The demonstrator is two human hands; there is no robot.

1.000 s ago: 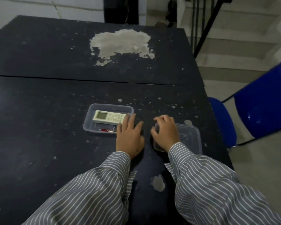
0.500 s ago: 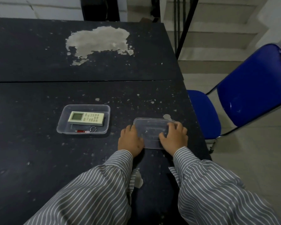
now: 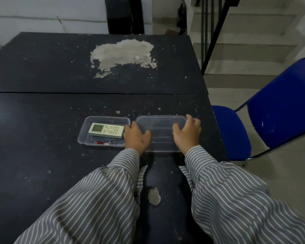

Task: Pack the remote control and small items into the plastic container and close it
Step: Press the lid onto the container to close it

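Lid (image 3: pixel 161 133) has been shifted beside box (image 3: pixel 104 131), gripped at its ends by left hand (image 3: pixel 136 138) and right hand (image 3: pixel 187 134). Remote (image 3: pixel 106 130) lies in box left of left hand, long axis sideways, screen left.

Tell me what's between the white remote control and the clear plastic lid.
In the head view, the left hand lies between the white remote control and the clear plastic lid, gripping the lid's left edge.
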